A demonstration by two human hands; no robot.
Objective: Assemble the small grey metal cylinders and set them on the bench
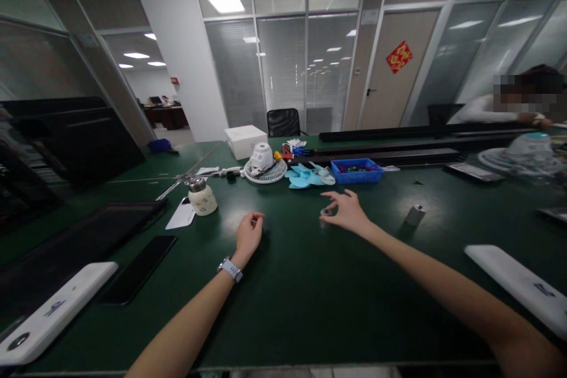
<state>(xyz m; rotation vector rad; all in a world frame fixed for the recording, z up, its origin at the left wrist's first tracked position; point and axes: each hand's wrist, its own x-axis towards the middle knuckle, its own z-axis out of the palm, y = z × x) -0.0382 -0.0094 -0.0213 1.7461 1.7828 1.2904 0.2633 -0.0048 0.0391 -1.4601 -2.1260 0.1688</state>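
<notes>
My right hand [348, 212] reaches over the green table with thumb and index finger around a small round grey piece [326, 212], close to the tabletop. Its other fingers are partly stretched out. To the left, my left hand [249, 235] is curled, thumb and fingertips together; whether anything is between them I cannot make out. Beyond the hands lie light-blue fan blades [305, 176] and a white fan head with its grille [264, 168]. A short grey metal cylinder [415, 215] stands to the right of my right hand.
A blue tray [357, 171] of small parts sits behind my right hand. Left are a cream flask [202, 197], a black phone [139, 269] and a white device [57, 313]; another white device [516, 283] lies right. A white box [246, 140] stands behind. A person sits far right.
</notes>
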